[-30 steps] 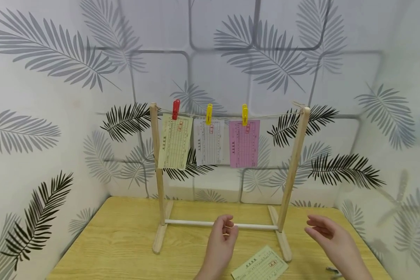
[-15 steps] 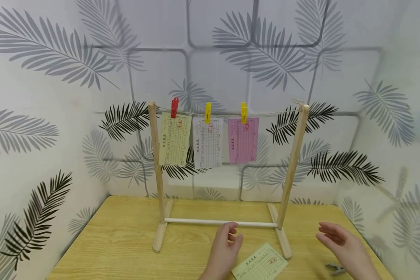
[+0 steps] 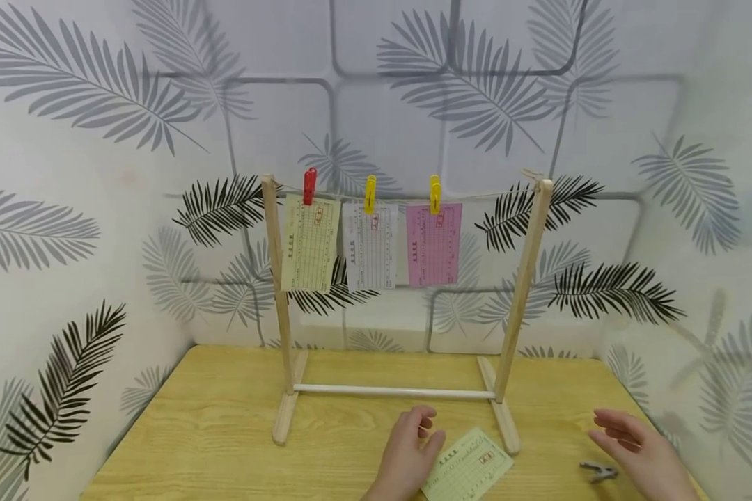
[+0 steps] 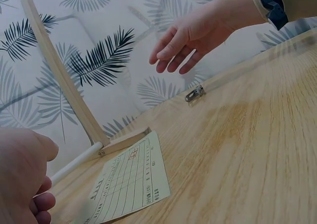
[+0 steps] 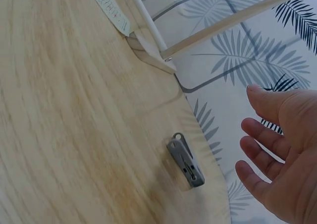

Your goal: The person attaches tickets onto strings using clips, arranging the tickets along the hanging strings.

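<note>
A small wooden drying rack (image 3: 523, 278) stands on the table, a string across its top. Three slips hang from it: a pale yellow one (image 3: 310, 243) under a red peg (image 3: 310, 186), a white one (image 3: 371, 245) and a pink one (image 3: 434, 245), each under a yellow peg. Another pale yellow slip (image 3: 468, 467) (image 4: 128, 182) lies flat by the rack's right foot. My left hand (image 3: 410, 452) (image 4: 22, 177) hovers just left of it, fingers loosely curled, holding nothing. My right hand (image 3: 642, 452) (image 5: 282, 157) floats open above a grey peg (image 3: 597, 471) (image 5: 185, 160) (image 4: 195, 93) lying on the table.
The light wooden table (image 3: 213, 431) is boxed in by leaf-patterned walls (image 3: 69, 209) on three sides. The rack's white crossbar (image 3: 395, 392) and two flat feet rest mid-table. The right table edge runs close to the grey peg.
Both hands have drawn back toward me and lower: the left from the crossbar down beside the loose slip, the right outward to above the grey peg. The hanging slips have stayed put.
</note>
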Available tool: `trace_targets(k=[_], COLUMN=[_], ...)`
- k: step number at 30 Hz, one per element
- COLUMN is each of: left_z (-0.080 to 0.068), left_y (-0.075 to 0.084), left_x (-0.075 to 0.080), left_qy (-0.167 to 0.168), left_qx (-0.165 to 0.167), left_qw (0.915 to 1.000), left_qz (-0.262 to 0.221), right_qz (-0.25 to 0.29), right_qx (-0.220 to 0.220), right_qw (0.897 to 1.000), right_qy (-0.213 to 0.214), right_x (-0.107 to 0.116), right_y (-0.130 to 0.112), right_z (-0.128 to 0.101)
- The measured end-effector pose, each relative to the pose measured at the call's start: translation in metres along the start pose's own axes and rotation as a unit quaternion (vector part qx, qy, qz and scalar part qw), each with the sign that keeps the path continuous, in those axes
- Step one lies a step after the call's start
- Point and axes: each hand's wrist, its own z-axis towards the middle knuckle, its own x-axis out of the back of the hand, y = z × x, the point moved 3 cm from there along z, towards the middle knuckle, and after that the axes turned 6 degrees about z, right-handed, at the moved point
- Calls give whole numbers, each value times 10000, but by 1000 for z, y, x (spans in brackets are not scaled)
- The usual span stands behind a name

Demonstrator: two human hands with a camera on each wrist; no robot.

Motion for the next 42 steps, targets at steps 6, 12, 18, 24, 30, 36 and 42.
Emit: trace_targets(k=[6, 12, 18, 24, 30, 36, 42], left_z=[0, -3, -2, -1, 0, -1, -1], left_y=[1, -1, -7, -9, -8, -6, -5], left_x=[-2, -2, -4, -6, -9, -9, -11], left_qy=[-409, -644, -551, -769, -821, -981, -928], left_qx=[-102, -205, -562, -334, -307, -335, -399], left_qw=[9984, 9966, 9944, 9933, 9888, 9839, 9789], left_qz=[372, 467, 701, 801, 1207, 1455, 1777], right_qz=[220, 284, 186, 171, 245, 428, 422], right_qx=[-162, -342, -575, -702, -615, -715, -785], right_qw=[9996, 9990, 9973, 9951, 9945, 9937, 9902], right_qy=[73, 0, -425, -668, -815, -756, -1078], right_x=[4, 6, 6, 7, 5, 1, -2], right_y=[20, 37, 56, 68, 71, 76, 76], right_z=[0, -1, 6, 11, 11, 8, 10])
